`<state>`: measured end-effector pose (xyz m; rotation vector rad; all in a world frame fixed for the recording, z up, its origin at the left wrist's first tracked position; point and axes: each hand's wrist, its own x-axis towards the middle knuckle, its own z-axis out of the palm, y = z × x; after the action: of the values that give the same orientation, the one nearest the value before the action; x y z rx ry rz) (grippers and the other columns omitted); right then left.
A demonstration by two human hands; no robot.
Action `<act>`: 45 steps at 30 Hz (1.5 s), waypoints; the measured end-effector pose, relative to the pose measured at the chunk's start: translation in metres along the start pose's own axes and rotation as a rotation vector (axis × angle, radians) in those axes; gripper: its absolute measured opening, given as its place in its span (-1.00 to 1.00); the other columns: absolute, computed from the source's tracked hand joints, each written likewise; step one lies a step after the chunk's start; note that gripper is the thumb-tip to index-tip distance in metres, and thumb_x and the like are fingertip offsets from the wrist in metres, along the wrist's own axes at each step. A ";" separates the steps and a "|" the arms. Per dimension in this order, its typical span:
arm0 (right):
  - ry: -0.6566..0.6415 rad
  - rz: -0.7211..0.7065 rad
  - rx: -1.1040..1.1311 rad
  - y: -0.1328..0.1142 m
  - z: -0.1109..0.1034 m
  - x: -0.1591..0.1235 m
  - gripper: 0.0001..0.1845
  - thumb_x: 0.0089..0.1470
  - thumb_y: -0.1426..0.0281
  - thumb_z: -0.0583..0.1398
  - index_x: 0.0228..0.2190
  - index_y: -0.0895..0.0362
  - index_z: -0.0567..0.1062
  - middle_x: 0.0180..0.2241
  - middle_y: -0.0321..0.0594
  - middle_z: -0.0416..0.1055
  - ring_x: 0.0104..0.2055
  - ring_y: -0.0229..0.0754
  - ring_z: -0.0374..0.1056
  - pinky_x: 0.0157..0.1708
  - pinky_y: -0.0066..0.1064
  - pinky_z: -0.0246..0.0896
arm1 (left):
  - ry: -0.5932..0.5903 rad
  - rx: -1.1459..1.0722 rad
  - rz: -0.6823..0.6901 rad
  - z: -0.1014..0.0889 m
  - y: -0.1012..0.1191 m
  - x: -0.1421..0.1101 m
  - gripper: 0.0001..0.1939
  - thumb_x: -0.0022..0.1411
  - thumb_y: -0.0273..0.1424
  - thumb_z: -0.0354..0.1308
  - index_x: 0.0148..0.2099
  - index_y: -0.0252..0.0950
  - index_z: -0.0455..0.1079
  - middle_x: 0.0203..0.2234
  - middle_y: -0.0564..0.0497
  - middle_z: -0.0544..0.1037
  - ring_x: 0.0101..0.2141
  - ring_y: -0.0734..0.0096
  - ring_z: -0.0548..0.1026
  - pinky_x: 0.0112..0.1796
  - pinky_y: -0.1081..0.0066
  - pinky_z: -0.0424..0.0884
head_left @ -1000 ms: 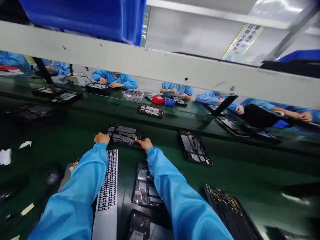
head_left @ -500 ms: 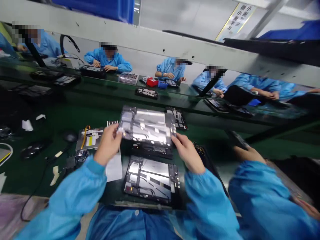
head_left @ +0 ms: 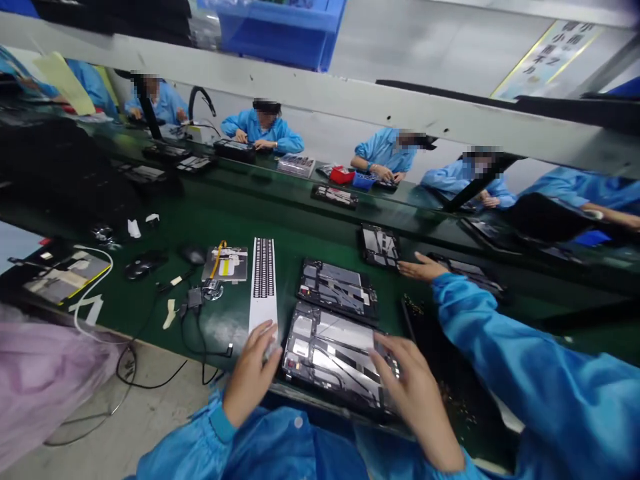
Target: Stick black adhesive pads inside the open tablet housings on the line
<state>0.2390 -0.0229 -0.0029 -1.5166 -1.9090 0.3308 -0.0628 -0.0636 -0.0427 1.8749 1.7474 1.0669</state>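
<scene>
In front of me on the bench lies an opened tablet body (head_left: pixel 340 357), its silver inside and black strips facing up. My left hand (head_left: pixel 255 367) is open beside its left edge, fingertips over the lower end of a white strip of labels (head_left: pixel 263 312). My right hand (head_left: pixel 415 387) is open too, with fingers spread over the tablet's right edge; whether they touch it I cannot tell. Just behind lies a second opened tablet body (head_left: pixel 335 290), and a third tablet body (head_left: pixel 381 245) sits farther back.
From the right, a co-worker's hand (head_left: pixel 425 268) reaches beside the third tablet body. A black tray (head_left: pixel 450 373) with small bits stands at right. Left are a battery-like silver panel (head_left: pixel 233 264), a charger (head_left: pixel 195 297) with cable, and a black mouse (head_left: pixel 145 265). A shelf beam (head_left: pixel 300 87) crosses above.
The tablet body I held raised in both hands has come down in front of me, and both hands have let go. The co-worker's hand has moved toward the back tablet. My view has turned left.
</scene>
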 end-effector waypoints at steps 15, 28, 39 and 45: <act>-0.755 -0.590 -0.304 -0.100 0.181 0.155 -0.83 0.30 0.49 0.12 -0.24 0.22 0.52 -0.20 -0.03 0.45 -0.09 -0.07 0.36 -0.05 -0.30 0.27 | -0.135 0.230 -0.007 0.009 -0.081 0.087 -0.35 0.29 -0.46 0.00 0.39 -0.28 0.01 0.28 -0.15 0.31 0.32 0.22 0.20 0.32 -0.01 0.05; -0.371 -0.446 0.301 -0.103 0.048 0.139 -0.90 0.33 0.44 0.06 -0.27 0.11 0.35 -0.19 -0.16 0.34 -0.07 -0.18 0.31 -0.02 -0.27 0.30 | -0.092 0.242 0.048 -0.003 -0.057 0.092 -0.51 0.36 -0.35 -0.01 0.30 -0.29 0.21 0.29 -0.22 0.28 0.30 -0.04 0.21 0.24 -0.11 0.15; -0.297 -0.166 0.146 -0.052 0.006 -0.043 -0.88 0.24 0.54 0.13 -0.24 0.09 0.40 -0.14 -0.08 0.39 -0.04 -0.11 0.39 -0.06 -0.27 0.39 | -0.091 0.021 0.585 0.022 0.043 -0.009 -0.74 0.28 -0.55 0.18 0.02 -0.33 0.42 -0.05 -0.10 0.59 0.09 0.27 0.48 0.13 0.22 0.39; -0.289 -0.231 0.013 -0.049 0.016 -0.037 -0.89 0.25 0.54 0.12 -0.25 0.11 0.41 -0.18 -0.09 0.43 -0.08 -0.10 0.42 -0.09 -0.24 0.41 | -0.129 0.050 0.633 0.034 0.037 -0.004 -0.79 0.29 -0.53 0.16 -0.03 -0.29 0.45 -0.07 -0.10 0.60 0.05 0.23 0.52 0.09 0.19 0.44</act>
<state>0.1950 -0.0688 0.0002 -1.2757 -2.2771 0.4770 -0.0126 -0.0664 -0.0396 2.5471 1.1321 1.0708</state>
